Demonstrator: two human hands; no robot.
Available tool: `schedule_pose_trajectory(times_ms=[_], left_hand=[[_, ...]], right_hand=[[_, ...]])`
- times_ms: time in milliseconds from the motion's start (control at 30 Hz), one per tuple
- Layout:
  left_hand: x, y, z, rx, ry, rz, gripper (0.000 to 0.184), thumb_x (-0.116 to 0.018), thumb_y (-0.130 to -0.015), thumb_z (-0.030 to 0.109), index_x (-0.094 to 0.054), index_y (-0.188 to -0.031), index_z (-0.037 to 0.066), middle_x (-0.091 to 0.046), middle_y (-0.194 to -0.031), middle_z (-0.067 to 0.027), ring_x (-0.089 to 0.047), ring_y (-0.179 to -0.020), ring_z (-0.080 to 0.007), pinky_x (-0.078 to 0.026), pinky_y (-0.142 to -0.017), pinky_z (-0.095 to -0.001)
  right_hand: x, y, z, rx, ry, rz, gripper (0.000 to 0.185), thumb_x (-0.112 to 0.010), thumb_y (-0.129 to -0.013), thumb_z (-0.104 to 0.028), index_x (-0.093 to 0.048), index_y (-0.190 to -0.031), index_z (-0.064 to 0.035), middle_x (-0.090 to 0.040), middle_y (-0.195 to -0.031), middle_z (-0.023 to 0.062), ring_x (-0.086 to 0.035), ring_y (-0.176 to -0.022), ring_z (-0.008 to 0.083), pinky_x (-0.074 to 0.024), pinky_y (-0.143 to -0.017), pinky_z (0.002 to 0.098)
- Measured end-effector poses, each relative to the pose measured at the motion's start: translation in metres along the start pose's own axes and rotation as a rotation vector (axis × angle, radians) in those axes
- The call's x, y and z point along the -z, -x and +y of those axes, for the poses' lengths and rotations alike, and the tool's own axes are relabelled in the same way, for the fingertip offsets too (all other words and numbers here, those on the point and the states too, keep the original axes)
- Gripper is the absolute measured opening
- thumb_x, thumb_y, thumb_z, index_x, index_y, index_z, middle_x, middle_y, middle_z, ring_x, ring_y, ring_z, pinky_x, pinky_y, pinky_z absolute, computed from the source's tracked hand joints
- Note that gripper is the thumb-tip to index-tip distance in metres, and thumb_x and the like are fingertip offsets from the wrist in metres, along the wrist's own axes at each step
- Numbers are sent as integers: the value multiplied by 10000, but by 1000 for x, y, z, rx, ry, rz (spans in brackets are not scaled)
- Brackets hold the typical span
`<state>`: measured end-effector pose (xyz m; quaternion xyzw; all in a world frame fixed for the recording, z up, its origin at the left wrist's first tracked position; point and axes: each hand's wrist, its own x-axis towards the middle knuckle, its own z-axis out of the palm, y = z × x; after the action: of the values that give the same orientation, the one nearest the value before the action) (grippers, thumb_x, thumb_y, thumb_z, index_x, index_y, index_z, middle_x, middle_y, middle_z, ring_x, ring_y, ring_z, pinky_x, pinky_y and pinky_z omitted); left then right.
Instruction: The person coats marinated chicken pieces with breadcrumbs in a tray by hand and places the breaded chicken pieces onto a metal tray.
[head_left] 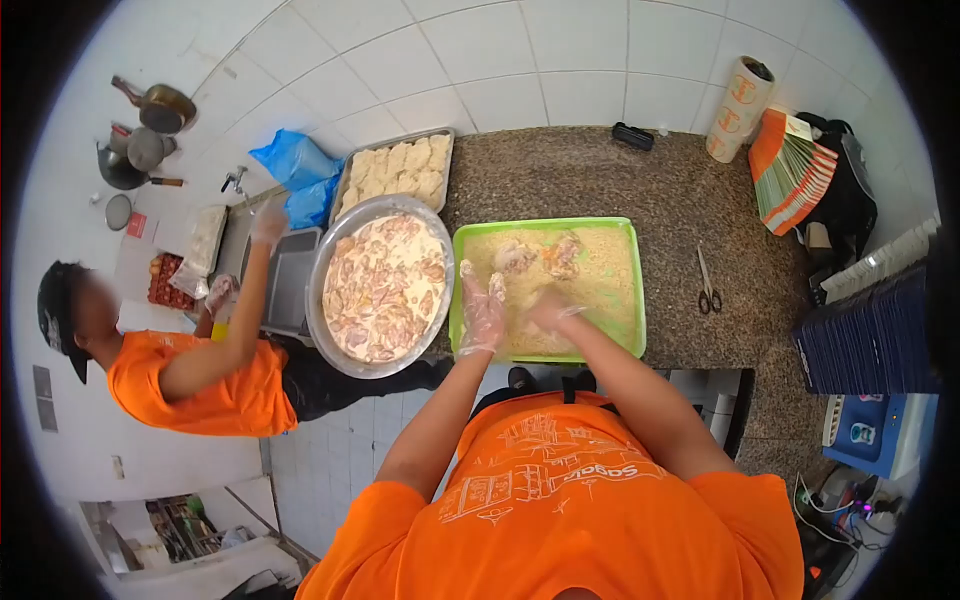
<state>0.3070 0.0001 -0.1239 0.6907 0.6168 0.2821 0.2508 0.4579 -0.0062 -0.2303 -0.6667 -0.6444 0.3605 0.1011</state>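
Note:
A green-rimmed tray [640, 290] of pale crumb coating [600, 330] sits on the counter before me. Two coated chicken pieces, one at the left [515, 257] and one at the right [562, 255], lie in the crumbs towards the far side. My left hand [482, 312], in a clear plastic glove dusted with crumbs, is at the tray's left side with its fingers stretched out and nothing in them. Over the crumbs, my right hand [550, 312] is smeared by motion, so its fingers cannot be made out. Left of the tray stands a large metal bowl [318, 335] of raw chicken in creamy batter.
Behind the bowl, a metal tray [447, 160] holds coated pieces beside blue plastic bags [300, 165]. Scissors [707, 285] lie right of the green tray. A plastic roll [740, 108] stands at the back. Another person [200, 370] in orange works at the left, near a sink.

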Motion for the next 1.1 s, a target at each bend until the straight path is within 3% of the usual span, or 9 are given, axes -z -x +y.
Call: schedule_pose_trajectory(times_ms=[133,200,267,400,500,600,900,967,1100], left_hand=[[44,20,-2,-13,196,-144,625,-519,-1019,166,-251,-1534,-64,-405,-1526,-274,-423,-1409,-384,-339,-1165,-375],[30,30,-42,-85,245,-91,586,-493,-1000,102,-283,-1520,-66,-431,-1509,-257,-446,-1391,-368,-356,-1151,-379],[32,41,-50,-145,368,-53,565,-383,-953,-21,-321,-1514,-50,-456,-1491,-220,-466,-1372,-319,-351,-1151,-373],[75,52,-4,19,459,-133,549,-410,-1003,229,-360,-1491,-18,-506,-1437,-191,-494,-1334,-285,-373,-1130,-369],[106,45,8,161,534,-190,625,-437,-1053,480,-399,-1467,14,-555,-1383,-161,-522,-1295,-251,-395,-1109,-365],[119,37,-9,73,641,-126,642,-445,-1050,494,-401,-1459,1,-595,-1334,-158,-566,-1239,-253,-427,-1079,-362],[200,9,-43,234,1045,-123,620,-524,-1029,460,-398,-1472,44,-535,-1380,-129,-528,-1297,-229,-419,-1099,-364],[216,2,-61,274,737,-102,578,-536,-1034,426,-413,-1463,59,-536,-1364,-113,-542,-1267,-219,-420,-1103,-362],[235,-9,-82,348,926,-106,540,-501,-1047,310,-378,-1505,51,-438,-1481,-113,-422,-1372,-236,-324,-1162,-379]], right_hand=[[83,62,-9,-7,-73,117,346,-666,-847,-132,-672,-1151,35,-700,-1106,262,-680,-1008,401,-543,-878,410],[107,88,-13,-95,-1035,104,479,-655,-888,-82,-522,-1341,0,-639,-1257,174,-657,-1115,319,-562,-886,421],[111,90,-2,-215,-1122,72,445,-607,-908,-29,-525,-1346,-16,-636,-1260,153,-655,-1118,312,-564,-892,437],[133,86,1,-269,-1496,-141,422,-511,-954,38,-525,-1366,-51,-633,-1272,127,-650,-1132,292,-566,-907,487],[151,66,-2,-177,-1531,-251,441,-479,-957,57,-526,-1376,-70,-636,-1276,114,-656,-1128,273,-556,-928,484],[184,31,-27,-81,-1514,-291,364,-559,-976,-96,-559,-1337,-52,-680,-1206,126,-677,-1101,284,-567,-939,494],[263,-159,-176,166,-1102,-203,421,-520,-935,42,-514,-1346,-49,-645,-1234,123,-662,-1119,255,-583,-916,432],[261,-214,-194,173,-886,-286,402,-513,-943,39,-517,-1337,-43,-625,-1272,121,-650,-1142,248,-578,-924,436],[235,-303,-200,124,-736,-573,438,-567,-907,9,-554,-1343,-31,-607,-1330,133,-640,-1162,264,-569,-894,420]])
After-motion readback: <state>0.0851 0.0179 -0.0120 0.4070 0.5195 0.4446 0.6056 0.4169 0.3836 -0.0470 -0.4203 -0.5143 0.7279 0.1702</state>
